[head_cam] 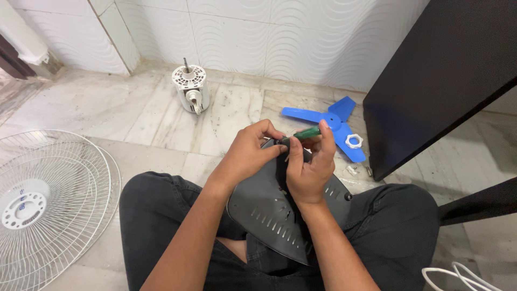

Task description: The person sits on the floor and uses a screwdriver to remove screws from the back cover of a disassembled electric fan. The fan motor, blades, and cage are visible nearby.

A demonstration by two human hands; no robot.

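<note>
Your right hand (309, 172) pinches the green-handled screwdriver (305, 133), its long axis running right-to-left, tip toward your left hand (249, 153), whose grip steadies the top edge of the dark grey vented plastic cover (269, 213) on your lap, tip just beside those fingers.

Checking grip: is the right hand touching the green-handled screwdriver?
Touching. The head view shows the right hand with fingers wrapped around the screwdriver handle, no gap, above the dark grey cover.
</note>
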